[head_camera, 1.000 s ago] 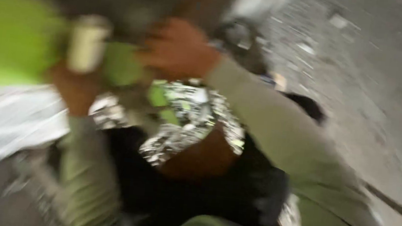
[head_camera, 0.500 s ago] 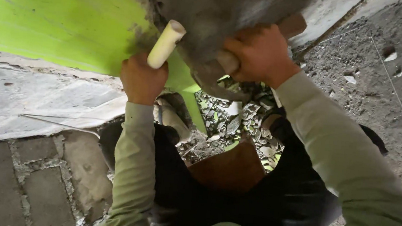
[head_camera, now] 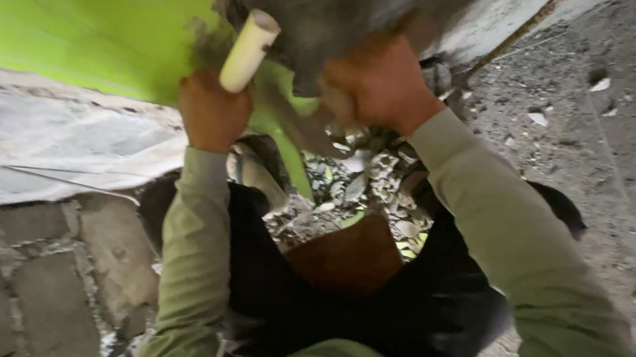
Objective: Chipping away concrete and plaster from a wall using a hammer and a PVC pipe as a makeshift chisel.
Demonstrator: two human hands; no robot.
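Up against the green wall [head_camera: 60, 10], the left hand [head_camera: 211, 108] is clenched around a cream handle [head_camera: 249, 51], likely stiff, light and smooth, best gripped low on the shaft. The right hand [head_camera: 375, 82] presses near the broken grey plaster [head_camera: 336, 7]; blur hides whether it grips anything. Rubble [head_camera: 356, 194] lies below.

i count two hands: left hand [head_camera: 212, 110], right hand [head_camera: 375, 82]; one cream handle [head_camera: 249, 51]; one green wall [head_camera: 68, 10].
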